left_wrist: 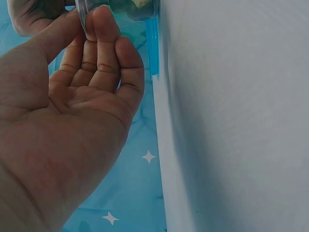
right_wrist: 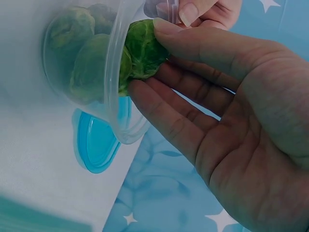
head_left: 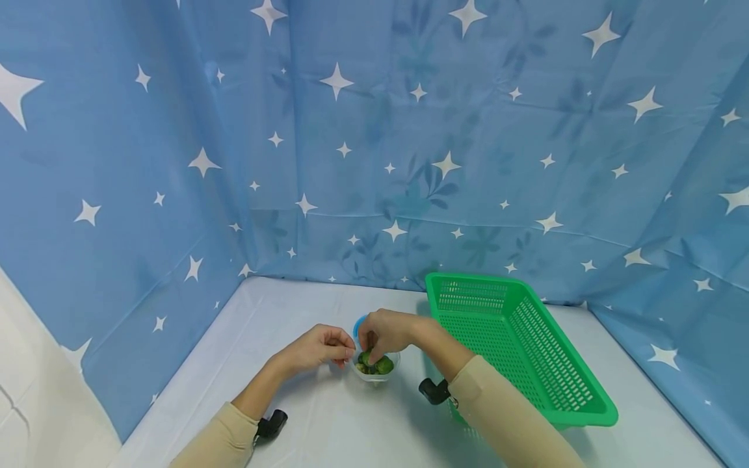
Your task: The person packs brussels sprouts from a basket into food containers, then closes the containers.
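Note:
A clear plastic container [right_wrist: 133, 133] with several Brussels sprouts [head_left: 383, 366] in it stands on the table between the hands. My right hand [head_left: 389, 330] pinches one Brussels sprout [right_wrist: 145, 50] between thumb and fingertips at the container's mouth. From the other side, my left hand [head_left: 313, 351] holds the container's rim [left_wrist: 83, 21] between thumb and fingers. Through the see-through wall, other sprouts [right_wrist: 72, 36] show lying lower down. A blue lid [right_wrist: 99, 142] is just behind the container, partly hidden by the right hand in the head view.
On the right stands a big green perforated basket [head_left: 562, 416], close beside the right forearm. White cloth [head_left: 328, 422] covers the table. A blue star-patterned curtain [head_left: 374, 130] hangs along the back and sides.

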The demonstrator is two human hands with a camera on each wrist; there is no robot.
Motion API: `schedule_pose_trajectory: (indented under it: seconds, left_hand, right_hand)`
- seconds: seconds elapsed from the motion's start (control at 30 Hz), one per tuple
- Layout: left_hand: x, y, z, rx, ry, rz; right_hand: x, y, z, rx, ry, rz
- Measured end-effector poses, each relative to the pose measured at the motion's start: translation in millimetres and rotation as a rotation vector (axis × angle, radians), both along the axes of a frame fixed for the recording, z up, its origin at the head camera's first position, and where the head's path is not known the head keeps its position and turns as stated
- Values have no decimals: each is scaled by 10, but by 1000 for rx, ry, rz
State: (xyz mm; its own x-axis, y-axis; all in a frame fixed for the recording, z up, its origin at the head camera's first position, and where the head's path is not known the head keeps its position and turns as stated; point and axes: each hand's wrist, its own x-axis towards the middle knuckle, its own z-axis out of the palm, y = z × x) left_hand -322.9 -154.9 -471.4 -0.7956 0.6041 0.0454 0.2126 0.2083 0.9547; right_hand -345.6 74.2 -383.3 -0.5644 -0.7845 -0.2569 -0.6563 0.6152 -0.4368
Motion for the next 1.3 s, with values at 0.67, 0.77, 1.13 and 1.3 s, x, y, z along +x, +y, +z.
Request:
schedule_pose_trajectory:
  seconds: [0.67,0.77,1.13,1.3]
  left_hand:
    - [-10,-4,-4,14,-25,-1]
    - [-9,-6,-7,14,-21,-3]
    - [-9,-12,-8,7,-9,-7]
    - [2,-10,1,1,-5,-4]
  right_hand:
    - [28,-40,-6,23,-10,-29]
    - [32,-43,-6,27,-7,-32]
    - [24,-42,-24,26,-13,-30]
    - [26,-45,-20,33,-11,-38]
